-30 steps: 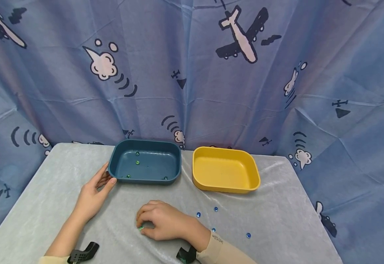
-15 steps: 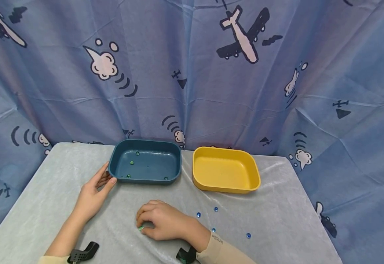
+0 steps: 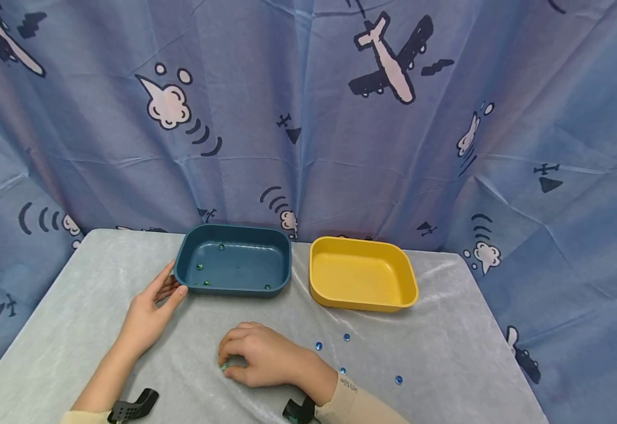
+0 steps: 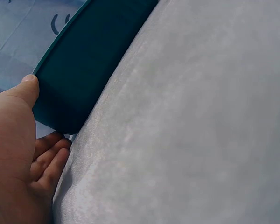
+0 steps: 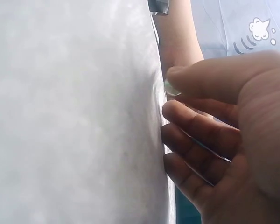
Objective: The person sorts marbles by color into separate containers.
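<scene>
At the left, a person's left hand (image 3: 149, 312) holds the near left corner of a teal box (image 3: 247, 265), thumb at the rim, the other fingers loosely bent. Inside lie four green beads (image 3: 221, 247), spaced apart; the green ones seem nearly all boxed. Near the middle of the desk (image 3: 462, 335), the right hand (image 3: 266, 353) pinches one more green bead (image 3: 224, 367) between thumb and fingertip, outside both boxes. Right of the teal box stands a yellow box (image 3: 361, 271); four blue beads (image 3: 399, 380) lie scattered nearer, none boxed yet.
</scene>
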`<action>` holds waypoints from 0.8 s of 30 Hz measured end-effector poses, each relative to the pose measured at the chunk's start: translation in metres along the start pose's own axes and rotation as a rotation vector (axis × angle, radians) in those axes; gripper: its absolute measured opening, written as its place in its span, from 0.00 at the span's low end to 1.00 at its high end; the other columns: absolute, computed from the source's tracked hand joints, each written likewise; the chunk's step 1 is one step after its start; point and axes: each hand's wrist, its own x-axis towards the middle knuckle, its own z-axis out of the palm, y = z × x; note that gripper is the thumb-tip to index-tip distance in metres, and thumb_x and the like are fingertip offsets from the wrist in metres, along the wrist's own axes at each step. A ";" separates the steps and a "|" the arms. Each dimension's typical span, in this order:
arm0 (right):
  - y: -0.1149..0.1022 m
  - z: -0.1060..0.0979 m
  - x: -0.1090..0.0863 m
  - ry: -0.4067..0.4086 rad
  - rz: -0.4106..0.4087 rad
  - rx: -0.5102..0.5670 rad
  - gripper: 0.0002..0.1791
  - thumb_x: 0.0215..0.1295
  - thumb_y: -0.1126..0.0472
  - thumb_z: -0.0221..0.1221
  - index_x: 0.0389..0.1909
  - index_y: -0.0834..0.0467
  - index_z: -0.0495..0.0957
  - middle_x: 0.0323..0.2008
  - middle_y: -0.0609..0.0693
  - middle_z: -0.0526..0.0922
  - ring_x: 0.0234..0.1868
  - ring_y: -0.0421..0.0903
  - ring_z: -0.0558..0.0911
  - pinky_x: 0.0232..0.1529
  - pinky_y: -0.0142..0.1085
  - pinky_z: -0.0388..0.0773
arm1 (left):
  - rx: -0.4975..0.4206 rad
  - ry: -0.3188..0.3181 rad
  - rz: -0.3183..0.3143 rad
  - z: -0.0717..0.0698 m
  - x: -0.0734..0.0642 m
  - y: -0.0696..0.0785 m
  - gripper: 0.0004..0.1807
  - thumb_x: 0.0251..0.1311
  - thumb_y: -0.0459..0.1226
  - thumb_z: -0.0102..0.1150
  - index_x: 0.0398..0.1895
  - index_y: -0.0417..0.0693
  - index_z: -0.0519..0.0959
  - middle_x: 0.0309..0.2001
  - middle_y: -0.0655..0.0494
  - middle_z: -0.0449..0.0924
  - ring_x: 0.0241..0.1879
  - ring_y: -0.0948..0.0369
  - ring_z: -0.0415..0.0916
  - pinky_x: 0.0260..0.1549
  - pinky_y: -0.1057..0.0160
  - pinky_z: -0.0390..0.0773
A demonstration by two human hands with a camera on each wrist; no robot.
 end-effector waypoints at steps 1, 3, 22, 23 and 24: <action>0.000 -0.001 0.000 0.000 -0.003 0.001 0.04 0.76 0.55 0.69 0.47 0.47 0.89 0.50 0.35 0.85 0.56 0.29 0.79 0.65 0.23 0.70 | 0.000 0.001 0.000 0.000 0.000 0.000 0.39 0.82 0.47 0.62 0.89 0.54 0.58 0.70 0.36 0.79 0.63 0.40 0.83 0.62 0.37 0.77; -0.002 -0.002 0.001 0.003 -0.008 0.005 0.04 0.77 0.55 0.69 0.47 0.47 0.89 0.50 0.35 0.85 0.55 0.28 0.80 0.65 0.23 0.70 | 0.002 0.003 0.003 0.000 0.000 -0.001 0.39 0.82 0.47 0.62 0.89 0.53 0.59 0.70 0.36 0.79 0.63 0.40 0.83 0.62 0.39 0.77; -0.008 -0.010 0.011 0.077 0.024 0.086 0.05 0.77 0.58 0.69 0.49 0.51 0.88 0.49 0.38 0.86 0.50 0.29 0.83 0.55 0.19 0.74 | 0.009 0.016 0.008 0.000 0.000 -0.001 0.39 0.82 0.47 0.62 0.89 0.54 0.59 0.69 0.36 0.80 0.63 0.40 0.83 0.60 0.55 0.80; -0.007 -0.011 0.011 0.081 0.032 0.091 0.05 0.77 0.58 0.69 0.49 0.50 0.88 0.49 0.38 0.86 0.50 0.29 0.83 0.55 0.19 0.75 | 0.011 0.016 0.009 0.000 0.000 -0.001 0.39 0.82 0.47 0.62 0.89 0.54 0.59 0.69 0.36 0.80 0.62 0.40 0.83 0.60 0.53 0.79; -0.007 -0.012 0.012 0.087 0.038 0.097 0.05 0.77 0.58 0.69 0.49 0.51 0.88 0.49 0.37 0.86 0.50 0.29 0.83 0.55 0.19 0.75 | 0.010 0.016 0.011 0.000 0.000 0.000 0.39 0.82 0.47 0.62 0.89 0.54 0.60 0.69 0.35 0.80 0.62 0.40 0.83 0.60 0.52 0.79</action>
